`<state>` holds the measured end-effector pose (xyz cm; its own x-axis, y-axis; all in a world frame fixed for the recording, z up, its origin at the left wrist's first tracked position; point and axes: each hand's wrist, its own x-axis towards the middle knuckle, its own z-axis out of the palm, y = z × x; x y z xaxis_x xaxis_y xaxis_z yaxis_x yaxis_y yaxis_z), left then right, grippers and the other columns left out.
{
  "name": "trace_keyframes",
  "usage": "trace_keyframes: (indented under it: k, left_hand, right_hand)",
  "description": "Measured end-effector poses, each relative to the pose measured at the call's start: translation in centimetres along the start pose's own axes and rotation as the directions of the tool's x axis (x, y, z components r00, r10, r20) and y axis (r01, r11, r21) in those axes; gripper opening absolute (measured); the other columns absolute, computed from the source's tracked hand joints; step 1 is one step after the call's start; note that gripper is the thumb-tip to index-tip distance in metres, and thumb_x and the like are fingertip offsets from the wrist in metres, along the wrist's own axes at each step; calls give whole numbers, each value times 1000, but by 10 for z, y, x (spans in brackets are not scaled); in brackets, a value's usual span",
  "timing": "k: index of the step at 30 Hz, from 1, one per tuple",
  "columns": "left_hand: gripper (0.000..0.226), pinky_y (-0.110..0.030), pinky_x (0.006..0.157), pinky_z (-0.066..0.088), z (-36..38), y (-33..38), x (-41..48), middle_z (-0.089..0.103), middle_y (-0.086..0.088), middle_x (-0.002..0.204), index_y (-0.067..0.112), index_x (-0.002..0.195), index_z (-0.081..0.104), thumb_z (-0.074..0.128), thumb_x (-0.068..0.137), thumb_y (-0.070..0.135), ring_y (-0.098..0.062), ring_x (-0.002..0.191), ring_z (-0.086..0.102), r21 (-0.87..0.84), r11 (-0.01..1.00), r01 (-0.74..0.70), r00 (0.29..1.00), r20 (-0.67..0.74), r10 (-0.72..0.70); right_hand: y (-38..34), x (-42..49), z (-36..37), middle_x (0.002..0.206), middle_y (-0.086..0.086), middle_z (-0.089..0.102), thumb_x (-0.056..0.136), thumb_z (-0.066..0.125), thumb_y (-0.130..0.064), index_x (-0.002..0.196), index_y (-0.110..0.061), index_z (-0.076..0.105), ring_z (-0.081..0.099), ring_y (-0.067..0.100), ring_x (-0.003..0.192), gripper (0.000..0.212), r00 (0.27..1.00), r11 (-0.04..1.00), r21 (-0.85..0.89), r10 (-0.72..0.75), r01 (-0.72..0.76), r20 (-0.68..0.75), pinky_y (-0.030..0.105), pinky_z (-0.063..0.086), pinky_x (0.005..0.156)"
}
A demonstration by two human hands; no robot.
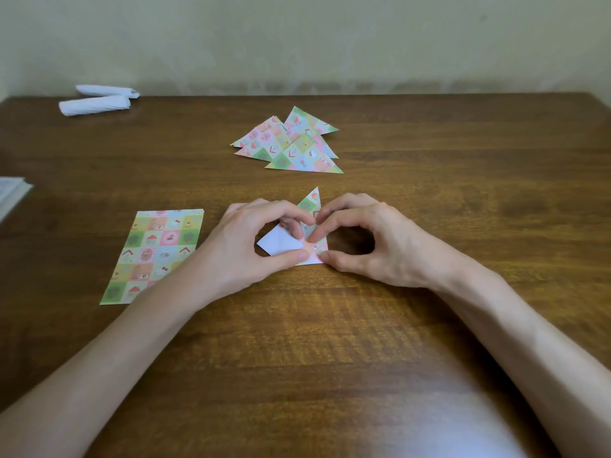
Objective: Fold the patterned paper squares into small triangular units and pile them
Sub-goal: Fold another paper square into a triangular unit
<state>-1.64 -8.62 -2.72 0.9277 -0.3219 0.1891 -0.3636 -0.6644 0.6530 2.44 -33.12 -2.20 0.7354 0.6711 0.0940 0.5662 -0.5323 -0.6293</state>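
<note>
A patterned paper piece (310, 206), partly folded, lies on the wooden table (330, 325) in the middle, with its white underside showing at the left and a pointed tip toward the wall. My left hand (251, 242) pinches its left part with thumb and forefinger. My right hand (360, 239) presses its right part with thumb and fingertips. A stack of flat patterned paper (152, 252) lies to the left, its near right corner under my left forearm. A pile of several folded patterned triangles (291, 143) sits farther back.
Two white rolled paper bundles (96, 102) lie at the far left near the wall. A pale book or box edge (11, 193) juts in at the left border. The table's far edge meets a cream wall.
</note>
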Motion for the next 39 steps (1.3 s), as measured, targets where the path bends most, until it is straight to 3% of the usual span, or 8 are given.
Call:
trace_keyframes:
  k: [7,14,20,28,34,39]
  left_hand:
    - [38,-50,112,35,0,-2,1,70,20,103,43,119,65,76,84,50,-9,115,61,11,999,-37,999,10,37]
    - [37,-47,112,36,0,-3,1,70,20,101,41,118,66,81,85,46,-9,114,62,5,1000,-27,1000,-8,27]
    - [37,-35,111,33,0,-2,1,71,20,101,40,118,67,80,84,46,-7,115,61,13,1000,-16,1000,-14,17]
    - [39,-24,108,29,-1,-2,1,70,20,101,40,118,66,82,83,43,-5,115,60,22,999,-23,1000,-7,24]
    - [43,-29,111,30,-4,0,1,70,21,104,41,122,65,79,82,49,-3,117,59,23,1000,-10,1000,18,9]
    - [55,-44,118,31,-13,-1,1,67,28,113,47,131,59,81,81,50,0,125,53,44,998,35,992,117,-39]
  right_hand:
    - [-6,-2,2,127,-20,55,91,73,-46,111,-45,71,46,4,131,20,1000,999,-34,14,-15,-16,35,31,107]
    - [-9,-2,4,125,-19,54,89,75,-44,110,-44,71,45,4,130,21,1000,999,-42,9,-11,-28,39,33,107]
    - [-9,-2,5,125,-19,55,89,76,-44,110,-44,71,46,6,129,21,999,999,-43,1,-3,-36,45,34,110]
    - [-11,-1,11,120,-20,54,90,72,-52,106,-43,71,47,6,124,18,996,997,-71,26,-32,-85,35,33,102]
    - [-14,1,11,121,-21,51,88,74,-50,104,-44,70,44,5,124,18,996,995,-74,61,-65,-61,34,30,100]
    - [-18,2,18,117,-21,53,86,75,-48,101,-41,69,46,7,120,17,989,992,-100,67,-80,-131,39,33,105]
